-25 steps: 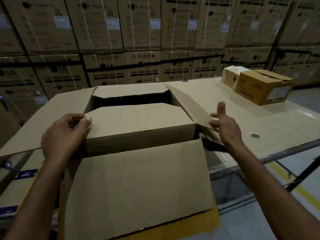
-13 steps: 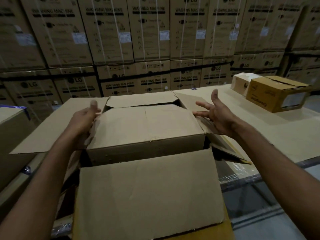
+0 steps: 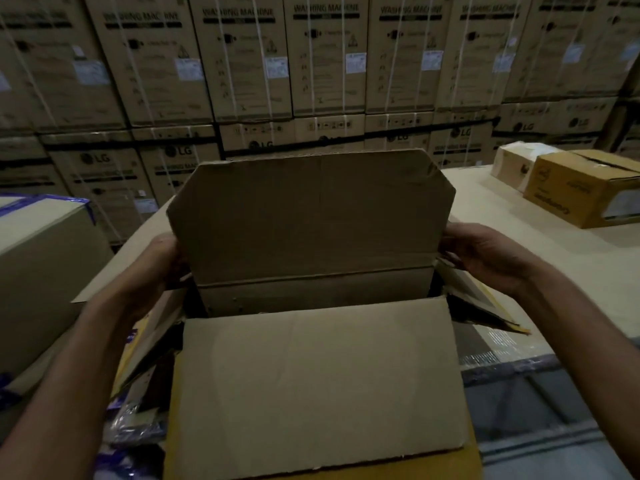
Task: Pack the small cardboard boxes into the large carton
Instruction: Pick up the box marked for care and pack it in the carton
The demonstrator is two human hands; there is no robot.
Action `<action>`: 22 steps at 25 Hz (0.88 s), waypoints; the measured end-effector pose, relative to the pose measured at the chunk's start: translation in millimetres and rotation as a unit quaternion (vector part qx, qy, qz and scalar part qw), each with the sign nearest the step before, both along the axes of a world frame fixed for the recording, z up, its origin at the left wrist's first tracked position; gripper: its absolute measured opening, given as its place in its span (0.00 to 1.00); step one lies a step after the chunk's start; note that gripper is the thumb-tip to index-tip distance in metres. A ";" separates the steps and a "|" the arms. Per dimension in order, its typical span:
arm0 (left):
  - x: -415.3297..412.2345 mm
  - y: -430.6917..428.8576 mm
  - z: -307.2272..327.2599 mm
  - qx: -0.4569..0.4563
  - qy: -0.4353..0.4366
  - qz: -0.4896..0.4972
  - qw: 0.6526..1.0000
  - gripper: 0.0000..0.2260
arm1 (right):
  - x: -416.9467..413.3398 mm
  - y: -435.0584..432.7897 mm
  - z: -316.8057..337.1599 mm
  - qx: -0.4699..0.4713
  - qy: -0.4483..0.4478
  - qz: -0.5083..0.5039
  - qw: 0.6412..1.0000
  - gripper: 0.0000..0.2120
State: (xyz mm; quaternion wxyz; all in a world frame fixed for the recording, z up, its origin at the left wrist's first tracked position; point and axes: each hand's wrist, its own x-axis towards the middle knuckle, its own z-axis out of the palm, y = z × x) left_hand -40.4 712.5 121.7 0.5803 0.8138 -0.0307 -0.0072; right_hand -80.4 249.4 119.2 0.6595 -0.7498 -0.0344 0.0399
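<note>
- The small cardboard box (image 3: 311, 216) stands tipped up on its near lower edge in the mouth of the large carton (image 3: 311, 382). Its broad face is turned toward the person and its far end is raised high.
- The left hand (image 3: 162, 268) wraps the box's left edge and the right hand (image 3: 485, 254) curls round its right edge. Each grip pinches the box's side, though the left fingertips are hidden behind the cardboard.
- The carton's near flap hangs outward toward the person, and its side flaps splay left and right.
- The step in hand appears to be seating this box inside the carton. The next move likely calls for tilting it to fit and lowering it clear of the flaps.
- The carton rests at the near edge of the tabletop (image 3: 571, 258). A yellow-brown box (image 3: 581, 192) and a white box (image 3: 512, 161) sit far right.
- Stacked washing-machine cartons (image 3: 325, 64) fill the far wall.
</note>
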 end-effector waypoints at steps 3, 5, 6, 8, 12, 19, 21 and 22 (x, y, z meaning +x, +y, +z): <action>-0.3 12.9 1.5 0.009 -0.014 -0.122 0.992 0.18 | -4.9 -8.5 -0.3 0.031 -0.007 0.057 0.998 0.12; -2.5 15.3 3.4 0.108 -0.042 -0.228 0.967 0.26 | -7.4 -17.2 -0.1 -0.059 -0.012 0.089 0.994 0.20; -1.1 15.7 1.8 0.158 -0.042 -0.253 0.953 0.29 | -7.4 -19.1 -0.7 -0.138 -0.012 0.118 0.983 0.27; -0.6 9.4 1.6 0.218 -0.027 -0.258 0.941 0.32 | -7.2 -17.8 -1.7 -0.263 0.002 0.141 0.954 0.33; -1.6 -2.7 -2.9 0.259 -0.045 -0.253 0.931 0.26 | -9.2 -4.5 2.5 -0.405 -0.020 0.091 0.910 0.28; 52.4 -25.0 33.3 0.300 -0.013 -0.266 0.916 0.40 | 76.1 32.4 32.5 -0.460 -0.137 0.016 0.877 0.44; 89.1 -43.4 36.4 0.335 -0.091 -0.192 0.918 0.44 | 126.5 50.7 26.6 -0.505 -0.186 0.005 0.843 0.48; 107.0 -50.6 35.9 0.373 -0.133 -0.161 0.904 0.45 | 150.4 57.5 23.7 -0.520 -0.200 0.004 0.830 0.48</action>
